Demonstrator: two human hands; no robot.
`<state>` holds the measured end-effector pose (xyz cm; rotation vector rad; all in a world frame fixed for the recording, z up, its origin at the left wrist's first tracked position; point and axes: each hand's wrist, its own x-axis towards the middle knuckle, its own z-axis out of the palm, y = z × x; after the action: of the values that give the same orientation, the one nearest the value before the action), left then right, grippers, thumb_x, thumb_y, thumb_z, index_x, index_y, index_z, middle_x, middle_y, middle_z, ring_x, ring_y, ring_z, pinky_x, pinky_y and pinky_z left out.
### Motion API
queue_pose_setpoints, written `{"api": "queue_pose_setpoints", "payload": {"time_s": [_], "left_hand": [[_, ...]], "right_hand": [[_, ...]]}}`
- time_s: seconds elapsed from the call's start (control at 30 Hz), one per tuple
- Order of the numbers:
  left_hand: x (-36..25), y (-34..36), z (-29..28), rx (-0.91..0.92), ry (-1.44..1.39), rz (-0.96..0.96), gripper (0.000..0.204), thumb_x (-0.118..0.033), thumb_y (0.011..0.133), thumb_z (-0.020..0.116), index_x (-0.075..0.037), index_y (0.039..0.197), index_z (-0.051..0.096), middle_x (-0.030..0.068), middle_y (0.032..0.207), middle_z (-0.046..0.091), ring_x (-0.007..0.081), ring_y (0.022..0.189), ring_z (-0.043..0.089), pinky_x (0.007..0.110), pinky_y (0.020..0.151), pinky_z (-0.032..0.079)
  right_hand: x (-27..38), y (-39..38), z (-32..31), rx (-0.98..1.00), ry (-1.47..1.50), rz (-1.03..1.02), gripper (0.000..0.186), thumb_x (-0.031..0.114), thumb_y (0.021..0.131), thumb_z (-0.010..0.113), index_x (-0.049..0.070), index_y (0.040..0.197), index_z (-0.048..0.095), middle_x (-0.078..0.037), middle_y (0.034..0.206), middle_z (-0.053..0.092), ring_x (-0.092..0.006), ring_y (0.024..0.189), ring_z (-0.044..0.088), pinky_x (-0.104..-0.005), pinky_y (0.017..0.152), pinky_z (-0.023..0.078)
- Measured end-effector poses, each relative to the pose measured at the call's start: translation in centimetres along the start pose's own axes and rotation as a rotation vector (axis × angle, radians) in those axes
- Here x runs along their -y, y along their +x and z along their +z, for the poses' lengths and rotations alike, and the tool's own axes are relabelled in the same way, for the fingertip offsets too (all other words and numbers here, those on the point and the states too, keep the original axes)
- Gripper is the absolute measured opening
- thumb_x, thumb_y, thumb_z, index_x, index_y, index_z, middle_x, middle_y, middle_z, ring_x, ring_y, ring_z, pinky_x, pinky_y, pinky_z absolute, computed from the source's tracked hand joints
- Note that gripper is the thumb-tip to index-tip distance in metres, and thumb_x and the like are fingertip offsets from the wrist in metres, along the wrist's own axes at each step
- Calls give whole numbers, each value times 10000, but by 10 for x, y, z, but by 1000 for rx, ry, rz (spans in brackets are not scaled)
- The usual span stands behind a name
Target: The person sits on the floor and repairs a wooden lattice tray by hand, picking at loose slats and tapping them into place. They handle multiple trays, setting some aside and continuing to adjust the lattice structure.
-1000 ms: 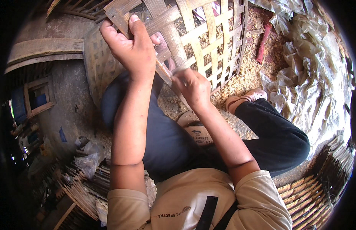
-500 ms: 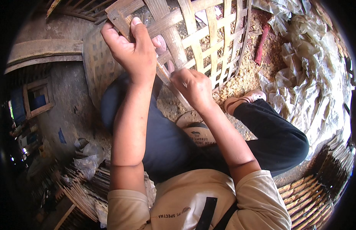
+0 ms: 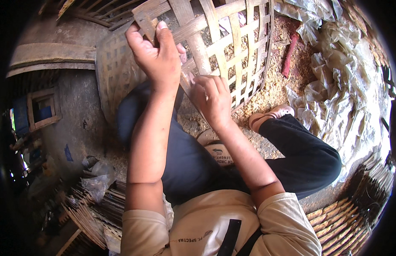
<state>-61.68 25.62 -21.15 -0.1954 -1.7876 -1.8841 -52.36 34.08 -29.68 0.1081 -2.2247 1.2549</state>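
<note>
A woven bamboo lattice [image 3: 219,47] with a flat wooden edge strip is held up slanted before me. Near its upper left corner, my left hand [image 3: 157,59] is closed around the edge strip, thumb pointing up along it. Lower down the same edge, my right hand [image 3: 213,96] has its fingers curled against the strip. Whether anything small sits in those right fingertips is hidden. Behind my left forearm stands a duller woven surface [image 3: 116,64]; where it joins the lattice, I cannot tell.
Crumpled clear plastic sheeting [image 3: 347,102] spreads along the right. A red stick-like piece [image 3: 290,55] lies on the floor among pale shavings [image 3: 266,85]. Bamboo slats [image 3: 339,222] are at the lower right, and bundled strips [image 3: 84,213] at the lower left. My bent legs [image 3: 300,149] are under the work.
The lattice and my left hand have shifted slightly right in the view. My right hand, blurred before, has turned more upright, its fingers now plainer against the edge strip.
</note>
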Motion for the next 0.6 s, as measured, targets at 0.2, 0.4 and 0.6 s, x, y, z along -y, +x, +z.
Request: {"api": "queue_pose_setpoints", "payload": {"time_s": [0.2, 0.4, 0.6], "left_hand": [[-3, -5, -2, -110, -61, -24, 280, -76, 945, 594, -18, 1140, 401, 72, 825, 605, 65, 561, 553, 210, 419, 444], [15, -8, 4, -29, 43, 3, 187, -136, 924, 653, -37, 963, 499, 24, 731, 605, 63, 467, 520, 219, 391, 432], [-54, -33, 10, 117, 131, 456, 229, -300, 924, 661, -73, 910, 630, 76, 698, 663, 140, 517, 624, 268, 459, 503]], "right_hand": [[18, -48, 8, 371, 51, -152, 710, 370, 922, 572, 15, 1483, 320, -310, 1535, 208, -425, 1456, 171, -535, 1163, 118], [-53, -149, -26, 575, -238, -89, 332, 185, 930, 523, 107, 1237, 622, -219, 1480, 382, -382, 1387, 337, -524, 1140, 230], [-49, -83, -45, -329, 253, 797, 461, 393, 1013, 331, 13, 1051, 589, -134, 1094, 575, -249, 1087, 520, -368, 994, 396]]}}
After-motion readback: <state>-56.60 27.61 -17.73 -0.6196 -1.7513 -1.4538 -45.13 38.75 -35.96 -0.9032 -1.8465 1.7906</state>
